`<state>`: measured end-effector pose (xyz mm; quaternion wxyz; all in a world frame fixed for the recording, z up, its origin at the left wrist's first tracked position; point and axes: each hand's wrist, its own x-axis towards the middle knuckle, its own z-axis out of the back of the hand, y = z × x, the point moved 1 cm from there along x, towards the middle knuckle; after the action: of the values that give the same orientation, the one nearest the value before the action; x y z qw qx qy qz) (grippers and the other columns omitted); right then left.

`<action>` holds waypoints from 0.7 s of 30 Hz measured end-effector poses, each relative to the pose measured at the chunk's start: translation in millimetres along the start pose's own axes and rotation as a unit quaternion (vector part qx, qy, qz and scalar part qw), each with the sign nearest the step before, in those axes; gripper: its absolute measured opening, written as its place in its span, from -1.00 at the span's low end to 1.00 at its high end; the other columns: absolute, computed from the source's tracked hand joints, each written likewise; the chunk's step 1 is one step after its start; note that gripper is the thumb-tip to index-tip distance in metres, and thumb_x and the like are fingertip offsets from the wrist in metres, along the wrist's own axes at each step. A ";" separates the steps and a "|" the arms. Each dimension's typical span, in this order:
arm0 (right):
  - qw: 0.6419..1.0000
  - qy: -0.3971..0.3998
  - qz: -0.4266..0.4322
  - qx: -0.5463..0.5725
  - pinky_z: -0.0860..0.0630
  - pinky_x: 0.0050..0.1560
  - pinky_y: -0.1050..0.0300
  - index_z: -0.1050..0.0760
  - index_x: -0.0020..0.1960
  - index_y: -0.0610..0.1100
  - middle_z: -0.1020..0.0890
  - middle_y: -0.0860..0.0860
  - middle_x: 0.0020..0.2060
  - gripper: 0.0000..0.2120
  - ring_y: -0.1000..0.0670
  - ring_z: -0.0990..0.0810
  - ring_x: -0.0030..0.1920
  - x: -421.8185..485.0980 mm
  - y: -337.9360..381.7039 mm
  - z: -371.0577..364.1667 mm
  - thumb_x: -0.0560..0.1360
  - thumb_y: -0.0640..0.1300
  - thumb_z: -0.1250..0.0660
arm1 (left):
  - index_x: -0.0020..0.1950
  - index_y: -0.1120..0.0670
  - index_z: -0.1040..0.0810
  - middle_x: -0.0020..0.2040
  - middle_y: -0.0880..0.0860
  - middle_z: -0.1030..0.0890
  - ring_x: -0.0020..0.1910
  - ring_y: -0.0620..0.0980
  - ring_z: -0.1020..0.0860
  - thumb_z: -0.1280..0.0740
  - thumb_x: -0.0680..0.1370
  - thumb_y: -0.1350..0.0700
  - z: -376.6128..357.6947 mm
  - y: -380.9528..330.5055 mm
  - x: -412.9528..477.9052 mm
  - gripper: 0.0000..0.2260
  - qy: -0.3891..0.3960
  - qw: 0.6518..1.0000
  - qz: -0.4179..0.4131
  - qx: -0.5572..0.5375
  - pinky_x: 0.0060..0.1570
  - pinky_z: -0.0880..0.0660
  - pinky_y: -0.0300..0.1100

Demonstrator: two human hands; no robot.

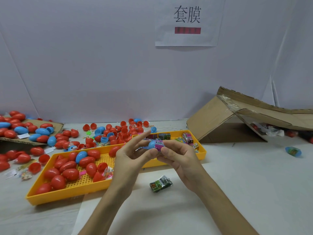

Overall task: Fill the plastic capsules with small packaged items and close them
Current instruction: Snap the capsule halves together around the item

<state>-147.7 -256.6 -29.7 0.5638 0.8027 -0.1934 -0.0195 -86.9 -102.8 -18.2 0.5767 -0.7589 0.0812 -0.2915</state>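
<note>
While many red and blue capsules already lie closed at the left of the frame and in the near yellow tray, the loose halves behind it suggest much is left. At centre the hands meet: the left hand pinches a blue capsule half, and at its mouth is a pink packet pinched by the right hand. Their long axis runs across the frame, mouth facing right. More packets lie in the far yellow tray.
</note>
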 end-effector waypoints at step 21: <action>0.999 0.026 -0.019 0.006 -0.63 -0.11 0.16 -0.60 0.12 -0.29 -0.70 -0.17 -0.04 -0.58 -0.05 -0.70 -0.07 -0.2 -0.2 3.7 0.30 -0.17 -0.49 | 0.12 -0.05 -0.68 -0.05 -0.06 -0.74 -0.09 -0.08 -0.71 -0.49 0.37 0.10 -3.3 -2.7 -2.8 -0.68 0.008 0.996 -0.066 0.054 -0.10 -0.61 -0.31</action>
<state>-148.8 -259.8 -31.3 0.5637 0.8096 -0.1635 -0.0084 -91.5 -103.3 -16.2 0.5954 -0.7282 0.0195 -0.3391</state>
